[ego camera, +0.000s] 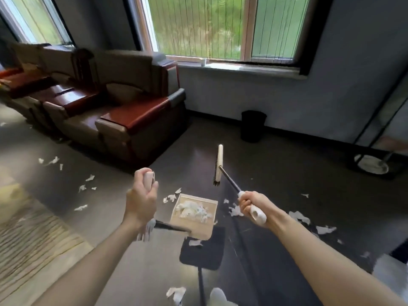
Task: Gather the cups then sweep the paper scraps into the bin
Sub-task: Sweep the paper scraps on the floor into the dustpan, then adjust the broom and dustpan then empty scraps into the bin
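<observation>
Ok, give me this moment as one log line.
left hand: grips dustpan handle | right hand: grips broom handle | dustpan: holds paper scraps | floor: more scraps | bin: by wall

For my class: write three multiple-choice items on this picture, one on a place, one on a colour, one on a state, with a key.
1. The bin stands: A on the sofa; B against the wall below the window; C on the windowsill.
2. The bin is: A black; B red; C white.
3. The dustpan is: A empty; B holding paper scraps; C upside down.
Key: 1 B, it sits at the far wall; 2 A, plainly black; 3 B, white scraps fill it.
</observation>
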`<state>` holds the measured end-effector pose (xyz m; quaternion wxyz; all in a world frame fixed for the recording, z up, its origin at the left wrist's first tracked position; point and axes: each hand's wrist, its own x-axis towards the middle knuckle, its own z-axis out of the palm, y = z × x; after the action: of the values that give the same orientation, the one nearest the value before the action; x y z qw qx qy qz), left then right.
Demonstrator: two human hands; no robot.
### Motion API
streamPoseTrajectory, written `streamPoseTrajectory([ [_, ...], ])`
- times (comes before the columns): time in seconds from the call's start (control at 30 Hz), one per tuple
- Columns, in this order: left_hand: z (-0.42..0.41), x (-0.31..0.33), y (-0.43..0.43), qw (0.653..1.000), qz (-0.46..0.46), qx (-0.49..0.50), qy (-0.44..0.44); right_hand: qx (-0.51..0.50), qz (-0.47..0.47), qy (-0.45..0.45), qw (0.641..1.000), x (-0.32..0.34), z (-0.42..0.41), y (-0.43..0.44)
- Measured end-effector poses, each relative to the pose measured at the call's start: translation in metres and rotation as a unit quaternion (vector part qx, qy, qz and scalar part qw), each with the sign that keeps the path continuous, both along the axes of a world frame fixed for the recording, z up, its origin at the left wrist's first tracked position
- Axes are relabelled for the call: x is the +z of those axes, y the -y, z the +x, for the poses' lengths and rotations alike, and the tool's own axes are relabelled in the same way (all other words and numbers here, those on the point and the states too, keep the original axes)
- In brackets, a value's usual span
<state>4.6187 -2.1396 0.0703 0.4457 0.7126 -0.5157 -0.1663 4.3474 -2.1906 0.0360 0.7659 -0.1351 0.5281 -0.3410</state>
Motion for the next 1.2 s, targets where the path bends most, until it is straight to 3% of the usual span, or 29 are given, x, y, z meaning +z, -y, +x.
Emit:
streamPoseTrajectory([
  [0.33, 0.041, 0.016, 0.284, 0.996, 0.001, -0.089, -0.014, -0.085, 0.012, 0.023, 0.996, 0.038, 0.035, 0.236],
  [0.73, 0.109, -0.015, 0.61, 0.961, 0.027, -0.274, -0.004, -0.246, 0.012, 0.009, 0.969, -0.025, 0.128, 0.451],
  [1.0, 0.098, -0.017, 0.763, 0.903, 0.052, -0.426, 0.023, -0.337, 0.016, -0.042, 0.941, -0.051, 0.148, 0.537],
  [1.2, 0.077, -0.011, 0.854, 0.889, 0.034, -0.456, 0.016, -0.371, 0.013, -0.102, 0.923, -0.052, 0.119, 0.614],
])
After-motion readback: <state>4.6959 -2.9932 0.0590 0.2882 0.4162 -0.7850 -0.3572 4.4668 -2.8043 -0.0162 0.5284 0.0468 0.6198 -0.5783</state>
